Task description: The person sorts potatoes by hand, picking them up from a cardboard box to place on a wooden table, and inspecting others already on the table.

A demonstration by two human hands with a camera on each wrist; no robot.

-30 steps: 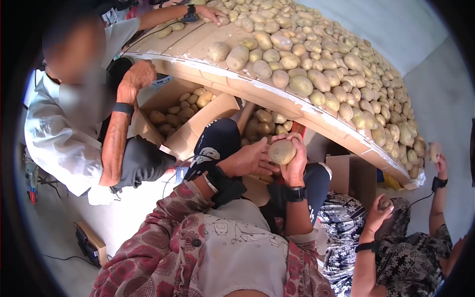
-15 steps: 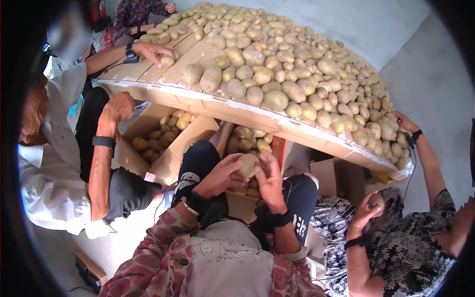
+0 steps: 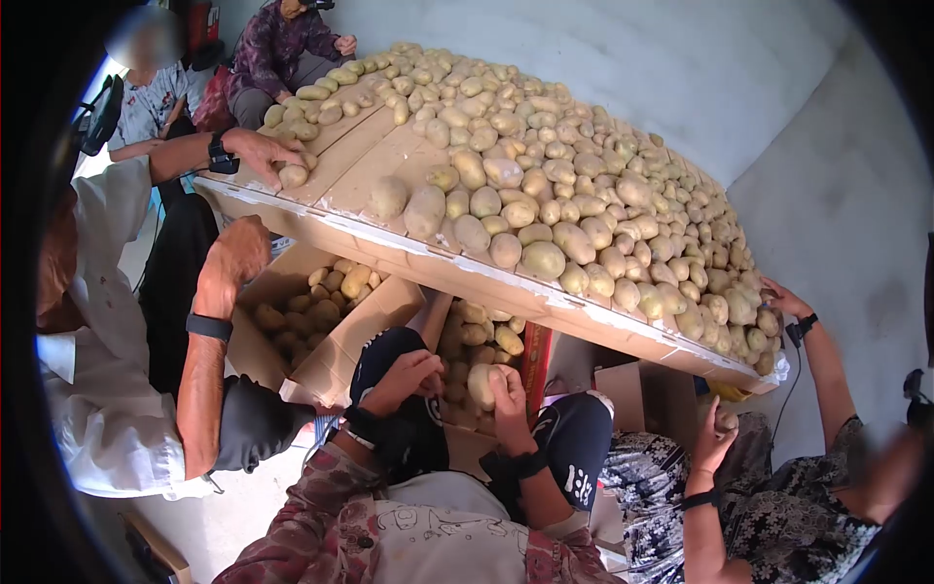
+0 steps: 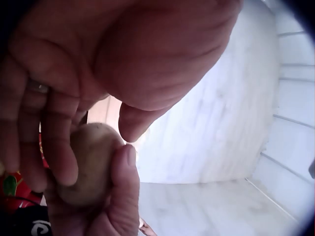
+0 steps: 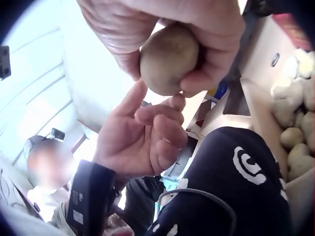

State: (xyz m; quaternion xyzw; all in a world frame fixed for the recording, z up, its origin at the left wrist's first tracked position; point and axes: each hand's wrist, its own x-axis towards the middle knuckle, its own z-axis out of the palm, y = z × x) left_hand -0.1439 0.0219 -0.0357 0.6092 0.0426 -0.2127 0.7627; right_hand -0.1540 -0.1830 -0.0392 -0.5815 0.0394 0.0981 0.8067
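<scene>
My right hand (image 3: 508, 401) grips a potato (image 3: 481, 385) over my lap, thumb on one side and fingers curled round the other. Seen from the right wrist, the potato (image 5: 170, 61) is round and tan with a darker patch low on its skin. Just left of it in the head view is my left hand (image 3: 407, 380), its fingers loosely bent and holding nothing. The right wrist view has that left hand (image 5: 142, 140) palm up below the potato, fingertips close to it. My right thumb (image 4: 125, 172) lies along the potato in the left wrist view.
A cardboard-topped table (image 3: 389, 146) bears a large heap of potatoes (image 3: 584, 195). Below its edge stand a cardboard box (image 3: 365, 326) of potatoes and another potato-filled box (image 3: 472, 443) between my knees. People sit on both sides, one hand (image 3: 268, 156) on a tabletop potato.
Both hands were on the potato earlier; now my right hand alone holds it, and my left hand has drawn off to the left. The head view has shifted. The right neighbour's raised hand reached the heap.
</scene>
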